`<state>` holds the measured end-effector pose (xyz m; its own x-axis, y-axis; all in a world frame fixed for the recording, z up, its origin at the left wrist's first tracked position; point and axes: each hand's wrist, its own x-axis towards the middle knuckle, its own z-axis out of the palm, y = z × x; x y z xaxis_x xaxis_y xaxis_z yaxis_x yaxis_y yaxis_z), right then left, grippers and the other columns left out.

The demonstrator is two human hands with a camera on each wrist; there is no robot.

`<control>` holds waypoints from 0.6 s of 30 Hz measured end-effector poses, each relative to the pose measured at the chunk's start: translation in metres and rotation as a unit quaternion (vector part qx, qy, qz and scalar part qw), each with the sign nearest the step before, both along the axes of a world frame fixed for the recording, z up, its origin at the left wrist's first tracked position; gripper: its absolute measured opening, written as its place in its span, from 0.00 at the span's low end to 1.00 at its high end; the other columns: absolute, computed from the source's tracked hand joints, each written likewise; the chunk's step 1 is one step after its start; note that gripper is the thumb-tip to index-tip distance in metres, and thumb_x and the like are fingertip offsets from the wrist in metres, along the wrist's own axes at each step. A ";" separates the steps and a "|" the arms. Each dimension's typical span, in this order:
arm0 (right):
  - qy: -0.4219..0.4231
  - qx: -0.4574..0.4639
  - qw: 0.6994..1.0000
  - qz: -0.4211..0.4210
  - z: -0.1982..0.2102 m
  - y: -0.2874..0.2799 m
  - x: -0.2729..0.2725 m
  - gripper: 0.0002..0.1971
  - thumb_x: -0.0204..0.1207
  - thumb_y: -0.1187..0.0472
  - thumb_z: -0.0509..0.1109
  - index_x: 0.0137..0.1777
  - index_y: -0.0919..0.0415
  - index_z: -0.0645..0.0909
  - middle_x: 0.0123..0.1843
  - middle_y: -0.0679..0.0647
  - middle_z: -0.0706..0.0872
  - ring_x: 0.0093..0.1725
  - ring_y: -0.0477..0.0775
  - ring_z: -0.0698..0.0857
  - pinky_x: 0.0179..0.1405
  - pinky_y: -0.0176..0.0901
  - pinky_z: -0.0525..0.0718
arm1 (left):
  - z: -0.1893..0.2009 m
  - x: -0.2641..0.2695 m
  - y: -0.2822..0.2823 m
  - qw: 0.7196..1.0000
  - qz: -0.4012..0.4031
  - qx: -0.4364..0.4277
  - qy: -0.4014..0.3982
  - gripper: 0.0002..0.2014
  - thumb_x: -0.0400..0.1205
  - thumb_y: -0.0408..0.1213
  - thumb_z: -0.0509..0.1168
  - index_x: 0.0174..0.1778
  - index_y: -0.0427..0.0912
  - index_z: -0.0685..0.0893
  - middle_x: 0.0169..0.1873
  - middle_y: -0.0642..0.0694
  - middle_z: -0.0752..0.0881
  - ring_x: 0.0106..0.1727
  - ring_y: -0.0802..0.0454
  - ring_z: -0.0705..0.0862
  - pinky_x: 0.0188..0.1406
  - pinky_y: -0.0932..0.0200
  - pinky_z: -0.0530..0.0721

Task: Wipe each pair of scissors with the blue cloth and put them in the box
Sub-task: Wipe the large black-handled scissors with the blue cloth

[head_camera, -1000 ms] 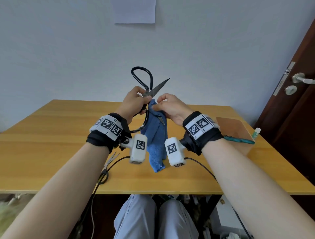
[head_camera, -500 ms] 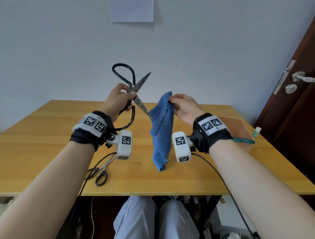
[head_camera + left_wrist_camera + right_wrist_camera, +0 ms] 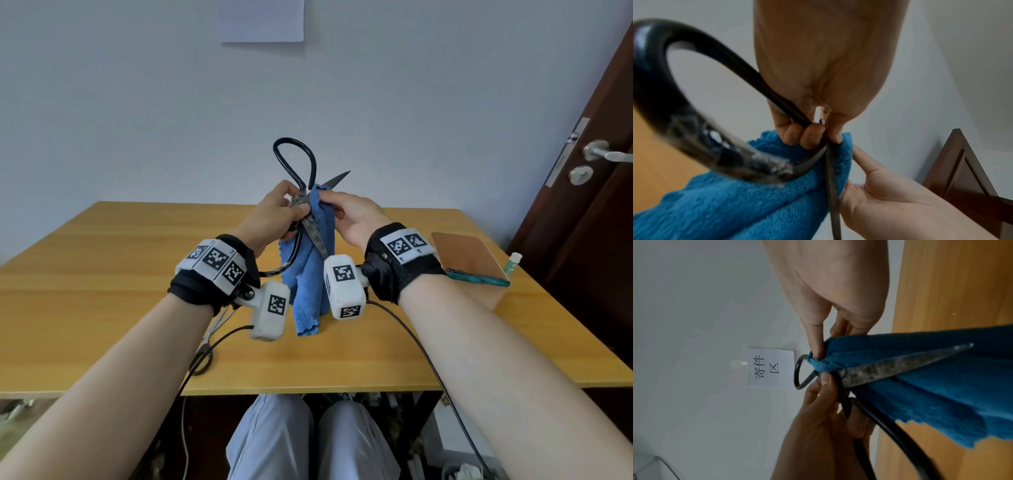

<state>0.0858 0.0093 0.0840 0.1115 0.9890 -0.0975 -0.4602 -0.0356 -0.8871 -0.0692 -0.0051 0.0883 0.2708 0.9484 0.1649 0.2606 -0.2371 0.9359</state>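
on the wooden table (image 3: 102,274), at the left, a small pair of scissors (image 3: 209,337) is still lying unwiped, partly hidden under the left forearm. in the middle, the black-handled scissors (image 3: 297,178) are being held up, blades spread, by the left hand (image 3: 274,216), whose fingers are curled round them near the pivot. the blue cloth (image 3: 308,284) is being pinched against one blade by the right hand (image 3: 352,216), the rest hanging down. at the right, teal-handled scissors (image 3: 479,278) are resting across the brown box (image 3: 462,253), seemingly done. the job is judged to be roughly midway.
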 end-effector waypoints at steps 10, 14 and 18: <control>0.066 -0.004 0.992 -0.109 0.006 0.003 0.022 0.05 0.74 0.75 0.76 0.47 0.72 0.83 0.42 0.63 0.88 0.35 0.56 0.88 0.29 0.42 0.88 | -0.001 -0.002 -0.004 0.999 -0.027 -0.005 0.034 0.04 0.89 0.31 0.62 0.55 0.39 0.73 0.44 0.37 0.74 0.28 0.51 0.67 0.25 0.62 0.71; 0.097 -0.008 0.979 -0.178 0.011 0.005 0.037 0.06 0.71 0.76 0.78 0.39 0.71 0.82 0.39 0.64 0.88 0.36 0.59 0.88 0.42 0.51 0.90 | -0.002 -0.012 -0.004 0.999 -0.026 -0.002 0.035 0.04 0.89 0.31 0.63 0.56 0.39 0.74 0.43 0.37 0.76 0.28 0.51 0.68 0.25 0.62 0.72; 0.058 0.010 0.979 -0.196 0.014 0.012 0.060 0.06 0.72 0.73 0.78 0.41 0.70 0.81 0.42 0.63 0.88 0.38 0.59 0.88 0.44 0.52 0.90 | -0.006 -0.036 -0.001 1.000 -0.005 -0.003 0.023 0.04 0.89 0.33 0.62 0.55 0.39 0.73 0.40 0.38 0.75 0.28 0.50 0.68 0.24 0.65 0.73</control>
